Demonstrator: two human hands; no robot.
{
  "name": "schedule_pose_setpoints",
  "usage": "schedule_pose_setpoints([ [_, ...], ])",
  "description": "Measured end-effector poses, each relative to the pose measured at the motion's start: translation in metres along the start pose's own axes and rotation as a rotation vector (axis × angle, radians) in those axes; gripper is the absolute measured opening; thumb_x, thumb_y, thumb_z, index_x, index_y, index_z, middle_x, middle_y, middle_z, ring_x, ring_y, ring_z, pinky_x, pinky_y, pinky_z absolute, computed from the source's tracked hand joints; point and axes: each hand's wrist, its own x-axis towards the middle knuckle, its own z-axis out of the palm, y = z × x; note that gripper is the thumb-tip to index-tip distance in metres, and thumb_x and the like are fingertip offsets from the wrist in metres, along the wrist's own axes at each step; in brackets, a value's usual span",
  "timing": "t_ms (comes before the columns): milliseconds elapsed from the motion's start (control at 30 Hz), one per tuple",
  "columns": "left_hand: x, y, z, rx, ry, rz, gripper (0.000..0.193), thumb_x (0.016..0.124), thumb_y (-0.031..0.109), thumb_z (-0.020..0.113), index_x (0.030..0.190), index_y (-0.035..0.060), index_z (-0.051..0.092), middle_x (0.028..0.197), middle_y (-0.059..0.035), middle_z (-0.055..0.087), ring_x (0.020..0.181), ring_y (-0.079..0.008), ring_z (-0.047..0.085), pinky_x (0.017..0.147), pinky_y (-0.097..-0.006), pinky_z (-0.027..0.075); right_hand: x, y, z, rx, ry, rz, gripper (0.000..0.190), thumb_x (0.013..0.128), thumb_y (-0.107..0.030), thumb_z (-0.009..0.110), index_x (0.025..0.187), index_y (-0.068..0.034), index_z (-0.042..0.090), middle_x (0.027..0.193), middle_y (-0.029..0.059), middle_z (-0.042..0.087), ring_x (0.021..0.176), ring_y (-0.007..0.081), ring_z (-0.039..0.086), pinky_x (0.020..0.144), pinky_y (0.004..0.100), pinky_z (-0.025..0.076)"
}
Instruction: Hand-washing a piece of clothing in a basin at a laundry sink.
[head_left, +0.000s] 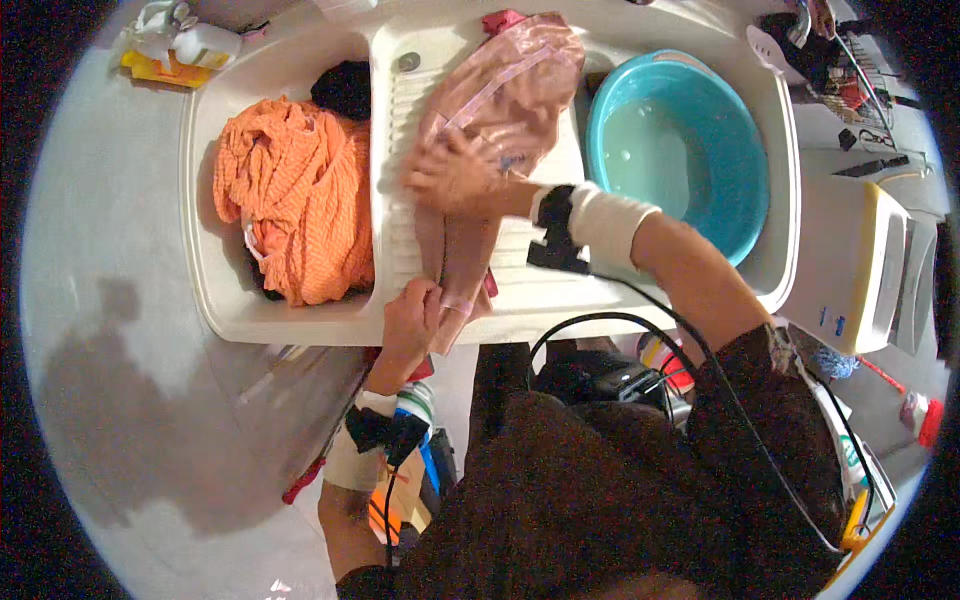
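Note:
A wet pink satin-like garment is spread lengthwise over the ribbed washboard of a cream laundry sink. My right hand, blurred, presses flat on its middle with the fingers apart. A small blue spot shows beside that hand; I cannot tell what it is. At the sink's front edge my left hand is closed on the garment's near end, which hangs over the rim. Both wrists wear pale bands with black devices and cables.
In the left basin lies a heap of crinkled orange cloth, with black cloth behind it. A turquoise tub of cloudy water stands right. Bottles sit at the back left corner. A black cable loops before the sink.

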Motion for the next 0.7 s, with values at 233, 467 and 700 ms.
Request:
schedule_pose_setpoints([
  [233,0.014,-0.026,-0.014,0.184,0.108,-0.155,0.020,0.081,0.019,0.059,0.095,0.0053,0.055,0.080,-0.0166,0.057,0.073,-0.0343,0.057,0.065,-0.0435,0.045,-0.028,0.085,0.002,0.153,0.282,0.210,0.040,0.086,-0.020,0.045,0.125,-0.012,0.042,0.130,0.0088,0.042,0.125,0.0303,0.031,0.102,0.0508,0.022],
  [467,0.086,0.056,0.034,0.465,0.070,0.197,0.032,0.079,0.030,0.061,0.101,0.0085,0.057,0.103,-0.0093,0.051,0.101,-0.0326,0.045,0.078,-0.0506,0.038,-0.076,0.029,0.006,0.106,0.209,0.377,0.052,0.078,-0.026,0.052,0.125,-0.007,0.044,0.132,0.0128,0.039,0.122,0.0354,0.034,0.100,0.0530,0.025],
  [700,0.110,0.023,0.039,0.491,0.053,0.296,0.014,0.077,0.015,0.056,0.089,0.0095,0.057,0.091,-0.0081,0.053,0.088,-0.0313,0.048,0.076,-0.0460,0.040,-0.093,0.066,-0.009,0.124,0.391,0.309,0.048,0.074,-0.024,0.058,0.118,-0.007,0.050,0.126,0.0108,0.044,0.121,0.0287,0.035,0.098,0.0482,0.028],
])
